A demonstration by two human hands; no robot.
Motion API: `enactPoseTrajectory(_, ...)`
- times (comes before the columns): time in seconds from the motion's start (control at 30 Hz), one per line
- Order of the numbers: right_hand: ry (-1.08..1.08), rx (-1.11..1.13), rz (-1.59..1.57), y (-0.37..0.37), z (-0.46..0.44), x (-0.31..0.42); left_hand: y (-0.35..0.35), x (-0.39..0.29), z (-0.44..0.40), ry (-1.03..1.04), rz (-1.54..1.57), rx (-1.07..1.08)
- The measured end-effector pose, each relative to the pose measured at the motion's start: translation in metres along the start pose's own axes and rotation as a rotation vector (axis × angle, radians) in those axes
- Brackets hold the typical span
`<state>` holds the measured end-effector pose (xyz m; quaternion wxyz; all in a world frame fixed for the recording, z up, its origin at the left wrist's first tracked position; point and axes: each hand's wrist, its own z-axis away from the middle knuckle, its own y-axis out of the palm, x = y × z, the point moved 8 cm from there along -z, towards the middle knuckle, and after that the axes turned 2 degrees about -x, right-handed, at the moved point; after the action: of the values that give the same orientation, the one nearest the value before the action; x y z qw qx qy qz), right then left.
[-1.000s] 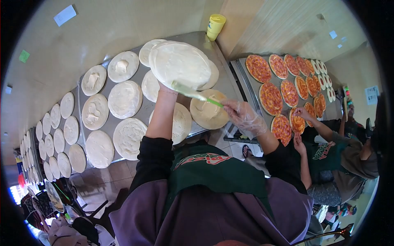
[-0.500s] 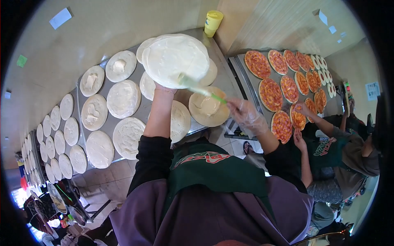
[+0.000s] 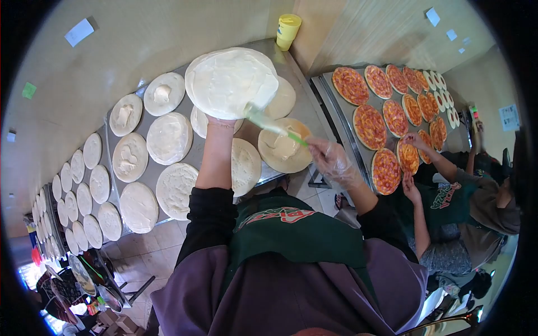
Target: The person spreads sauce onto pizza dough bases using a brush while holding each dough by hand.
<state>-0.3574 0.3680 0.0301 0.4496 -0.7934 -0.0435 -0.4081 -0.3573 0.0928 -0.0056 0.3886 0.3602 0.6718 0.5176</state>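
A round dough base (image 3: 231, 81) spread with white cream rests raised on my left hand (image 3: 222, 121), whose fingers are mostly hidden beneath it. My right hand (image 3: 332, 159), in a clear plastic glove, is closed round the green handle of a spatula (image 3: 273, 126). The spatula's pale, coated blade is at the base's lower right edge. Below the spatula, a dough base with a pool of cream (image 3: 284, 147) lies on the metal table (image 3: 307, 106). More bases, some with dollops of cream, lie to the left.
Several topped pizzas (image 3: 370, 127) cover a second table at the right, where a co-worker's hands (image 3: 413, 190) touch one. A yellow cup (image 3: 287, 32) stands by the wall at the table's back corner. Further rows of dough bases (image 3: 100, 183) extend left.
The raised base and my left hand have moved slightly left. The spatula's blade has shifted slightly along the base's lower edge, with my right hand still round its handle.
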Motion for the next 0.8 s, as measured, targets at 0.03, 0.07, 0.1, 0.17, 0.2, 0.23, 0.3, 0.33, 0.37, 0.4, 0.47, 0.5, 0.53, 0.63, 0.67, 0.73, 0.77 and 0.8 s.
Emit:
enactPoseTrajectory(0.03, -0.055, 0.061, -0.032, 0.005, 0.001, 0.009, 0.0, -0.001, 0.0, -0.001, 0.0, 0.0)
enactPoseTrajectory(0.07, -0.054, 0.06, -0.032, 0.003, -0.001, 0.014, -0.001, -0.001, 0.0, -0.012, 0.001, -0.002)
enactPoseTrajectory(0.1, -0.014, 0.05, -0.06, 0.0, -0.004, 0.018, -0.001, -0.001, 0.0, -0.022, 0.002, -0.006)
enactPoseTrajectory(0.17, 0.028, 0.044, -0.088, -0.002, -0.007, 0.015, -0.002, 0.001, -0.001, -0.025, 0.028, -0.004)
enactPoseTrajectory(0.2, 0.113, -0.046, -0.108, -0.008, -0.012, 0.002, -0.002, 0.002, -0.001, -0.026, 0.054, 0.002)
enactPoseTrajectory(0.23, 0.196, -0.136, -0.127, -0.013, -0.012, -0.01, -0.001, 0.003, -0.001, -0.027, 0.079, 0.008)
enactPoseTrajectory(0.3, 0.198, -0.152, -0.143, -0.003, -0.01, -0.022, 0.0, 0.006, -0.002, -0.026, 0.13, 0.019)
enactPoseTrajectory(0.33, 0.2, -0.171, -0.16, -0.001, -0.012, -0.022, 0.001, 0.008, -0.002, -0.025, 0.154, 0.026)
enactPoseTrajectory(0.37, 0.197, -0.167, -0.16, 0.002, -0.01, -0.017, 0.001, 0.01, -0.003, -0.022, 0.178, 0.032)
enactPoseTrajectory(0.4, 0.244, -0.124, -0.099, 0.011, -0.004, -0.012, 0.002, 0.012, -0.003, -0.02, 0.202, 0.036)
enactPoseTrajectory(0.47, 0.272, -0.087, -0.067, 0.029, 0.005, 0.004, -0.004, 0.016, -0.004, 0.067, 0.101, -0.067)
enactPoseTrajectory(0.5, 0.271, -0.085, -0.068, 0.033, 0.007, 0.014, -0.011, 0.012, -0.003, 0.148, -0.002, -0.169)
enactPoseTrajectory(0.53, 0.167, -0.083, -0.093, 0.034, 0.007, 0.034, -0.013, 0.013, -0.002, 0.15, -0.003, -0.171)
enactPoseTrajectory(0.63, 0.032, -0.078, -0.158, 0.035, 0.006, 0.059, -0.023, 0.011, 0.002, 0.263, -0.109, -0.149)
enactPoseTrajectory(0.67, 0.049, -0.092, -0.152, 0.032, 0.005, 0.057, -0.025, 0.01, 0.002, 0.299, -0.143, -0.14)
enactPoseTrajectory(0.73, 0.068, -0.107, -0.145, 0.028, 0.002, 0.05, -0.018, 0.006, 0.005, 0.333, -0.177, -0.133)
enactPoseTrajectory(0.77, 0.172, -0.139, -0.125, 0.024, 0.001, 0.033, 0.002, 0.003, 0.008, 0.27, -0.046, -0.097)
enactPoseTrajectory(0.8, 0.275, -0.171, -0.104, 0.023, 0.003, 0.018, 0.015, 0.003, 0.01, 0.208, 0.085, -0.059)
